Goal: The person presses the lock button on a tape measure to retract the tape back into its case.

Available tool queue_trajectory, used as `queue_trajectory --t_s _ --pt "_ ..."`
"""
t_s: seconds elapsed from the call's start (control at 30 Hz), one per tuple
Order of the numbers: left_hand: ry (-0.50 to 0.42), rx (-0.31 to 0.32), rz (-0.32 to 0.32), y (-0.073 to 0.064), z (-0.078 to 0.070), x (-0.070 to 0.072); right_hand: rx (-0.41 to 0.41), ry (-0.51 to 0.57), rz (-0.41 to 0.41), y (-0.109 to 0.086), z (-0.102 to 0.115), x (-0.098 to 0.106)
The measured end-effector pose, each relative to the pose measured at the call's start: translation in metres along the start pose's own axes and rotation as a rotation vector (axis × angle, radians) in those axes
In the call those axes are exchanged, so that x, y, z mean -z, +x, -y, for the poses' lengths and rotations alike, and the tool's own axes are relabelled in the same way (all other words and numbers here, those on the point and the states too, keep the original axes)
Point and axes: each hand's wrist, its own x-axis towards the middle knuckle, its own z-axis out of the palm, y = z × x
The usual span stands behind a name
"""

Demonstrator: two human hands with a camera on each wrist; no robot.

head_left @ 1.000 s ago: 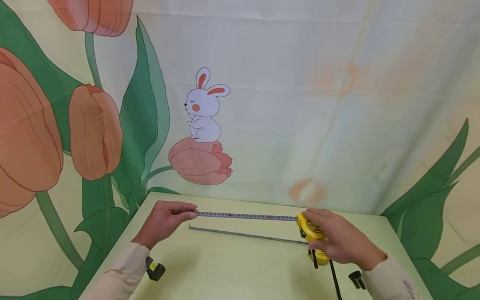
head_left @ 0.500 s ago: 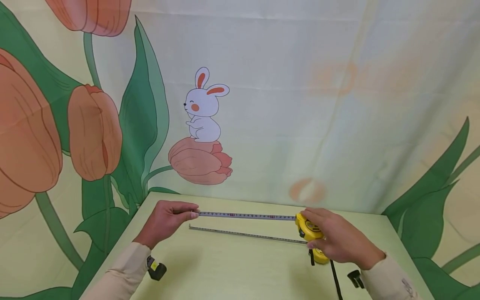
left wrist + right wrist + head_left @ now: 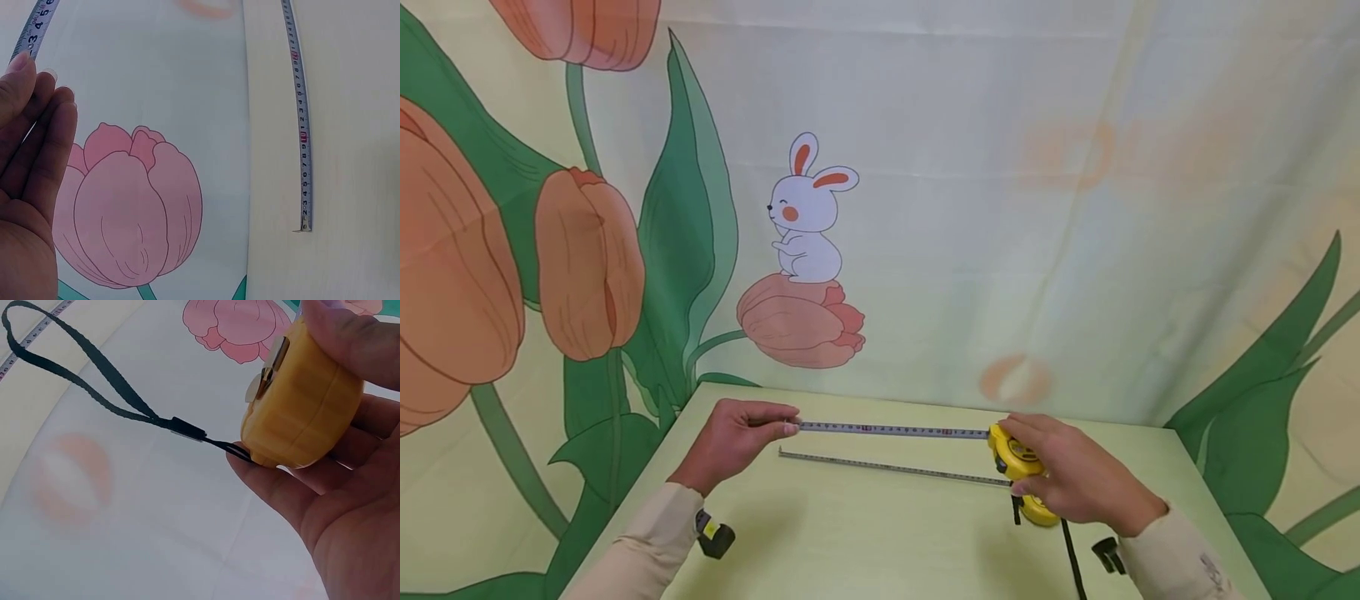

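My left hand (image 3: 733, 437) pinches the free end of a pulled-out steel tape blade (image 3: 895, 430), thumb against fingers. At the other end my right hand (image 3: 1075, 471) grips the yellow tape measure (image 3: 1009, 454). In the right wrist view the thumb lies over the top of the yellow case (image 3: 306, 400) and the fingers curl beneath it; a dark wrist strap (image 3: 100, 356) hangs from it. The blade is held level above the table. Below lies a second yellow tape measure (image 3: 1040, 510), partly hidden by the right hand, its blade (image 3: 895, 468) also extended.
Both tapes are over a pale green table (image 3: 865, 533) that meets a printed cloth backdrop (image 3: 925, 250) with a rabbit and tulips. In the left wrist view, the lying tape's blade (image 3: 304, 162) ends in a metal hook on the table. A black strap (image 3: 1072, 558) trails toward the front edge.
The hands have come slightly closer together: the right hand shifted a little left with its case, the left hand a little right. The exposed blade between them is slightly shorter.
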Motion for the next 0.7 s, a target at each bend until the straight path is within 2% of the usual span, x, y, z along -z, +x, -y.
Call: queue_trajectory --t_s 0.7 --pt "0.017 -0.001 0.008 0.0010 -0.0045 -0.0018 -0.015 0.011 0.009 0.0004 0.0056 0.0016"
